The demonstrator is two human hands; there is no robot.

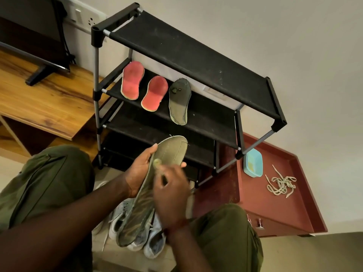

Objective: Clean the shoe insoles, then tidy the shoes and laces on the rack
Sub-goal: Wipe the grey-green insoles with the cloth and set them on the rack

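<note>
Left hand: the left hand (pixel 140 170) grips a long olive-green fabric insole (pixel 170 152) by its edge, thumb along one side and fingertips showing past the other, holding it tilted up.
Right hand: the right hand (pixel 172 195) lies on the face of the insole, fingers curled round a small pale-green object (pixel 157 163) (too blurred to identify).
Beyond the hands: a black fabric-shelved shoe rack with grey metal posts (pixel 186 54). On its second shelf lie two red foam insoles (pixel 132 80) side by side, and just to their right a dark green worn insole (pixel 179 101).
Below the hands: pale grey-white sneakers (pixel 155 244) sit on the floor between the person's knees, partly hidden by the held insole.
Right of the hands: a dark-red, raised-rim tabletop (pixel 275 209) beside the rack carries a light blue plastic tub (pixel 253 162) and, near it but apart, a loose tangle of beige shoelaces (pixel 280 185).
</note>
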